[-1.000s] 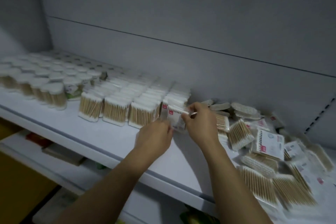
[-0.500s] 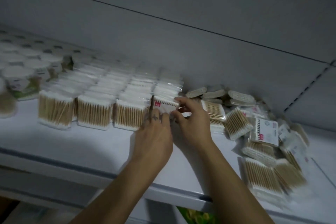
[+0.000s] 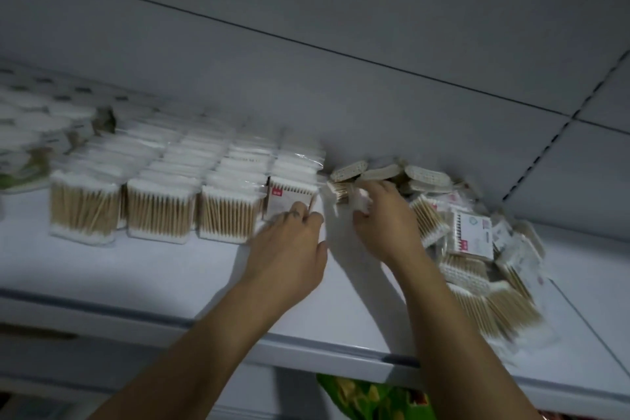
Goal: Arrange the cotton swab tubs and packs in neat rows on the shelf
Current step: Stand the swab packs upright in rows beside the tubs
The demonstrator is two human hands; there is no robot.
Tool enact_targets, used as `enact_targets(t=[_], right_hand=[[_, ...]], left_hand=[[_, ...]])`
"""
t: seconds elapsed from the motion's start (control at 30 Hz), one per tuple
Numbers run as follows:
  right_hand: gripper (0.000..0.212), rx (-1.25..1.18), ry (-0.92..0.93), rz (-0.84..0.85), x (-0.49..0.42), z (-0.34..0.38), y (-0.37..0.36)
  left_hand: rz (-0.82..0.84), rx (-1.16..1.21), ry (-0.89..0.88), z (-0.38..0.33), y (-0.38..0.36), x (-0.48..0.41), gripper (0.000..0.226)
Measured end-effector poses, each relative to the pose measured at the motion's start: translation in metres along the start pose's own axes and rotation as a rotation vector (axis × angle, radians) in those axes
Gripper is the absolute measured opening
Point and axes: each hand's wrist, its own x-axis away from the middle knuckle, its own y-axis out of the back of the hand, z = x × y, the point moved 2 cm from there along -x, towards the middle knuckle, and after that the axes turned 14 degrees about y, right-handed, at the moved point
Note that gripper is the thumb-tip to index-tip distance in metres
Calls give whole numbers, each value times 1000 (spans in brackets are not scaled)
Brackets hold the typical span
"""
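L hand (image 3: pixel 289 249) touches labelled front pack (image 3: pixel 289 195), R hand (image 3: pixel 385 222) grips loose pack (image 3: pixel 341 193).

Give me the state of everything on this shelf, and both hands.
Tubs: standing, blurred.
Rows: upright, lined up.
Labelled pack: upright, fronting fourth row.
Pile: jumbled.
Left hand: touches labelled pack; grip unclear.
Right hand: grips loose pack.

1. Tubs (image 3: pixel 20 147) stand at the far left of the shelf (image 3: pixel 170 269).
2. Just right of them, packs (image 3: pixel 163 187) stand in rows running front to back.
3. A loose heap (image 3: pixel 477 249) lies right of the rows.
4. The left hand (image 3: pixel 289 249) touches the front row's right end; the right hand (image 3: pixel 385 222) holds a loose pack (image 3: pixel 341 193) between rows and heap.
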Motion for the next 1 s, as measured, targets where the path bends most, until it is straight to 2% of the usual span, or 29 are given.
enact_targets(t=[0.1, 0.17, 0.2, 0.33, 0.4, 0.47, 0.53, 0.57, 0.63, 0.7, 0.8, 0.87, 0.93, 1.0], right_hand=[[71, 200, -114, 244, -6, -19, 3], [80, 272, -97, 314, -7, -19, -1], [75, 313, -77, 283, -7, -16, -3], [25, 435, 82, 24, 8, -2, -7], [15, 230, 131, -199, 24, 5, 3], [12, -326, -14, -359, 38, 15, 22], [13, -884, -163, -364, 48, 27, 31], [14, -969, -179, -322, 53, 31, 30], [12, -958, -185, -257, 60, 36, 23], [4, -907, -172, -243, 64, 41, 14], [11, -727, -113, -216, 61, 47, 4], [11, -620, -155, -223, 55, 48, -5], [13, -628, -243, -249, 48, 44, -14], [17, -612, -263, -246, 40, 44, -22]], left_hand=[[11, 29, -60, 3, 2, -3, 38], [16, 35, -82, 4, 1, -3, 38], [17, 37, -91, 5, 0, -3, 37], [37, 153, -87, 12, -4, 1, 37], [63, 277, -68, 16, -4, 4, 39], [103, 430, -23, 18, -1, 5, 46], [163, 559, 16, 18, 1, 5, 53], [191, 614, 22, 18, 2, 6, 52], [198, 696, 22, 17, 6, 8, 43], [137, 692, 29, 20, 10, 12, 37], [16, 424, 42, 28, 14, 20, 32], [-55, 328, 53, 34, 16, 22, 40], [-51, 293, 70, 37, 16, 27, 48], [-35, 182, 36, 34, 14, 34, 41]])
